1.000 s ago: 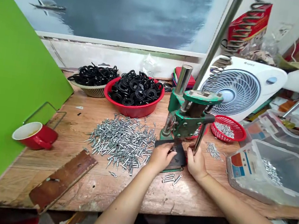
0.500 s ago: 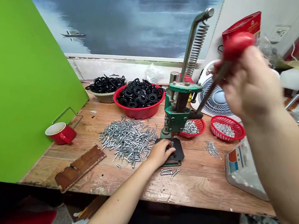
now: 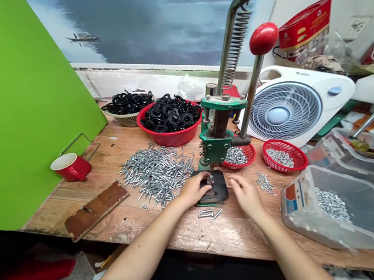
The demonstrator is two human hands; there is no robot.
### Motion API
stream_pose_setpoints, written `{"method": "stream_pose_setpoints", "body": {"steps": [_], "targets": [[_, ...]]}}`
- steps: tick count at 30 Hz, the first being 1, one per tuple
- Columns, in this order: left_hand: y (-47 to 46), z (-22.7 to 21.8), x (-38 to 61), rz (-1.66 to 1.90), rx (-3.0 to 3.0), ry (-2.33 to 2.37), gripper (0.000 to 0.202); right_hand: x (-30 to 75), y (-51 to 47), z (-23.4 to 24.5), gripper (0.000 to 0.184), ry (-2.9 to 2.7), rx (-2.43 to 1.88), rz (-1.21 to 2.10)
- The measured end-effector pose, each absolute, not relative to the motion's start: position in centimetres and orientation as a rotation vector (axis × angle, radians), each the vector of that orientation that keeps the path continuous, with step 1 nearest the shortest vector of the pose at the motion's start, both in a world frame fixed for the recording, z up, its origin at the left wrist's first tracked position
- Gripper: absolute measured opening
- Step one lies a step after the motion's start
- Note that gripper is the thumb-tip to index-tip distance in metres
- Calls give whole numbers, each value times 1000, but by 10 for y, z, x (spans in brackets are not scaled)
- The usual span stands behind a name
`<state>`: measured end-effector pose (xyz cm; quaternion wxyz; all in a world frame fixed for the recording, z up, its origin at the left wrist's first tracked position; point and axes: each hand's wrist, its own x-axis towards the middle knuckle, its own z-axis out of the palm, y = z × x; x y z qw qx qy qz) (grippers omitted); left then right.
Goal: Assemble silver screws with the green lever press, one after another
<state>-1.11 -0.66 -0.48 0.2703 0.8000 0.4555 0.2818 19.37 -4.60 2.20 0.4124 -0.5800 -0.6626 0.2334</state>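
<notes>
A green hand press (image 3: 216, 139) stands on the wooden bench (image 3: 245, 241), its lever with the red knob (image 3: 264, 37) upright beside a long spring (image 3: 233, 44). My left hand (image 3: 195, 190) rests on the press's black base plate (image 3: 217, 191), fingers curled and pinched on a small metal part (image 3: 209, 179) under the ram. My right hand (image 3: 245, 192) lies just right of the plate, fingers stretched toward it, holding nothing. A few loose metal pins (image 3: 209, 213) lie in front of the plate.
A pile of metal pins (image 3: 157, 173) lies left of the press. Behind are a red bowl (image 3: 168, 138) and a basket (image 3: 125, 120) of black rings. Two red baskets (image 3: 284, 165) of pins, a clear tub (image 3: 334, 230), a fan (image 3: 292, 104), a red cup (image 3: 72, 166) and a green board (image 3: 20, 112) surround the spot.
My right hand let go of the red knob and came down beside the base plate. The lever swung back upright. My left hand stayed at the plate.
</notes>
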Motion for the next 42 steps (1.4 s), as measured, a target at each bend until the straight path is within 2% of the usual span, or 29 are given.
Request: {"method": "stream_pose_setpoints", "body": {"steps": [3,8,14,19,23,27,31,35,38,42], "targets": [[-6,-3,-11,755,2174,1213,43,166,-35,5,33,-1949,-1388,580],[-6,-2,-12,730,2225,1223,49,148,-10,19,30,-2119,-1341,553],[-7,-1,-16,708,2246,1189,48,166,-41,17,34,-1955,-1365,926],[-8,-5,-17,710,2223,1195,52,166,-92,-5,39,-1841,-1531,1174],[-6,-7,-15,773,2223,1188,49,157,-96,-18,43,-1590,-1639,1343],[-2,-5,-14,806,2178,1201,39,165,-94,-19,44,-1631,-1737,1133],[1,-6,-15,799,2110,1217,39,191,-79,-7,36,-1660,-1781,734],[1,-11,-12,863,2037,1243,38,216,-22,16,35,-1812,-1846,296],[-2,-9,-8,839,2083,1260,38,226,35,28,34,-2049,-1939,279],[-7,3,-22,847,2134,1274,53,229,94,27,35,-2208,-2003,477]]}}
